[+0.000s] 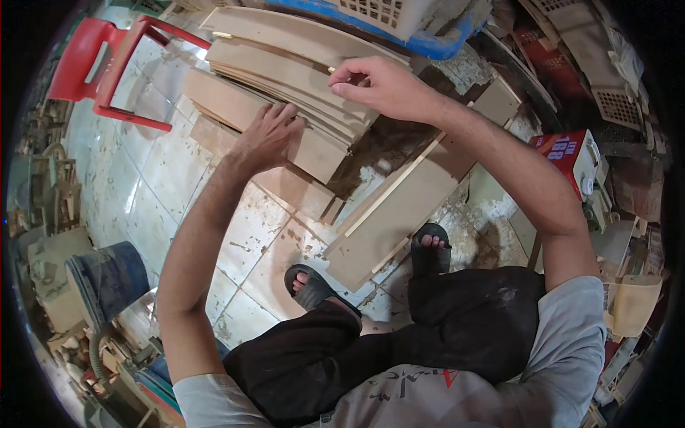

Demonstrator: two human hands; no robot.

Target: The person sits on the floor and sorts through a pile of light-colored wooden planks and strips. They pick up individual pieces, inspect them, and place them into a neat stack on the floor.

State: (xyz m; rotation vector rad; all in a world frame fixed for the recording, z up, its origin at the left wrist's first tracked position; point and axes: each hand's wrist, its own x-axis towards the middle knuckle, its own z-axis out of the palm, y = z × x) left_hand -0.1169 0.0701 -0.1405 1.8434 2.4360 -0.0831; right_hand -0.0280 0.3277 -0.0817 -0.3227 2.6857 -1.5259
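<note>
From my distant place I see the stack of beige panels [285, 71] on the floor, in front of the person and just beyond the hands. I judge each panel to be stiff and rather light alone, but several together would be heavy. The faces look smooth, so dust could make them slippery; corners may chip. I would take hold by both long edges, near the middle.

The left hand [275, 135] rests on the nearest panels, its fingers bent and close together; whether they clamp an edge, I cannot tell. The right hand [378, 85] is over the stack, thumb and forefinger curled toward each other; a small pale peg [332, 70] shows at the fingertips, but I cannot tell if it is pinched.

Nearer the feet, a long panel [399, 221] lies slantwise. Farther out I notice a red chair [82, 60] at left and a blue tub [435, 48] behind the stack.
</note>
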